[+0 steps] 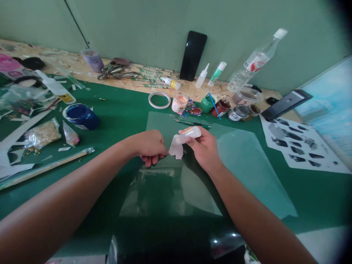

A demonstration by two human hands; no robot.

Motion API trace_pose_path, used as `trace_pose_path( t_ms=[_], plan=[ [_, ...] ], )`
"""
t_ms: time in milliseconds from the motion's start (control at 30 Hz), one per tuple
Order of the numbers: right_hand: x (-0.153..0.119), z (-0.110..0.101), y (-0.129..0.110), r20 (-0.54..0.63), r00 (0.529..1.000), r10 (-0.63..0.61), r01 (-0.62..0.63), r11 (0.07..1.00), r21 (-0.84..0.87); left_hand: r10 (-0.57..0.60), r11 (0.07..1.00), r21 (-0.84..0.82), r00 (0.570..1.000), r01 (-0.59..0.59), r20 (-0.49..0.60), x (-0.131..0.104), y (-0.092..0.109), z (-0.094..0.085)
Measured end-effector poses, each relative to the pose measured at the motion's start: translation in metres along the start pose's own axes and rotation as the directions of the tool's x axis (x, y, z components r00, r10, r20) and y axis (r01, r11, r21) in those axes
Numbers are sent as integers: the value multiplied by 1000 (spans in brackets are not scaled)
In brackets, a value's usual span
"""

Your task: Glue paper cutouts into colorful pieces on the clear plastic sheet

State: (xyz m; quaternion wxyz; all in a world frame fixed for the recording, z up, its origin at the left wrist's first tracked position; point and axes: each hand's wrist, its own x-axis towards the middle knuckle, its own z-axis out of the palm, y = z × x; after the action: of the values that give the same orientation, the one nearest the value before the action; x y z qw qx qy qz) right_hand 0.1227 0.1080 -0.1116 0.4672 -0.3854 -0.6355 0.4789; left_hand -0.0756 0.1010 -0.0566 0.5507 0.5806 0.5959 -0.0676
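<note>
My right hand is wrapped round a small white glue bottle, tilted with its tip end down to the left. Under that end is a small pale paper cutout with a stepped lower edge. My left hand is closed, its fingertips pinched at the cutout's left edge. Both hands are above a clear plastic sheet spread on the green table mat. Just behind them lies a craft knife. The bottle's tip is hard to make out against the paper.
Behind the sheet stand a tape roll, a peach paint jar, a green jar and a dark red jar. A blue paint jar and a long stick are at left. Printed paper lies at right.
</note>
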Motion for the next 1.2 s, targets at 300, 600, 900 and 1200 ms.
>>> trace_pose_path(
  t_ms=[300,600,900,1200],
  plan=[
    [2,1,0,-38,999,19,-18,999,37,-5,1000,-11,1000,5,-6,1,1,0],
    [2,0,2,-68,998,-3,5,1000,30,-1,1000,-16,1000,1,-9,-1,-1,1],
    [3,0,3,-89,996,-12,13,1000,18,6,1000,-23,1000,-6,-7,1,-2,1],
    [2,-1,6,-126,992,-4,3,1000,-5,7,1000,-24,1000,-8,-14,0,-2,1]
  ],
)
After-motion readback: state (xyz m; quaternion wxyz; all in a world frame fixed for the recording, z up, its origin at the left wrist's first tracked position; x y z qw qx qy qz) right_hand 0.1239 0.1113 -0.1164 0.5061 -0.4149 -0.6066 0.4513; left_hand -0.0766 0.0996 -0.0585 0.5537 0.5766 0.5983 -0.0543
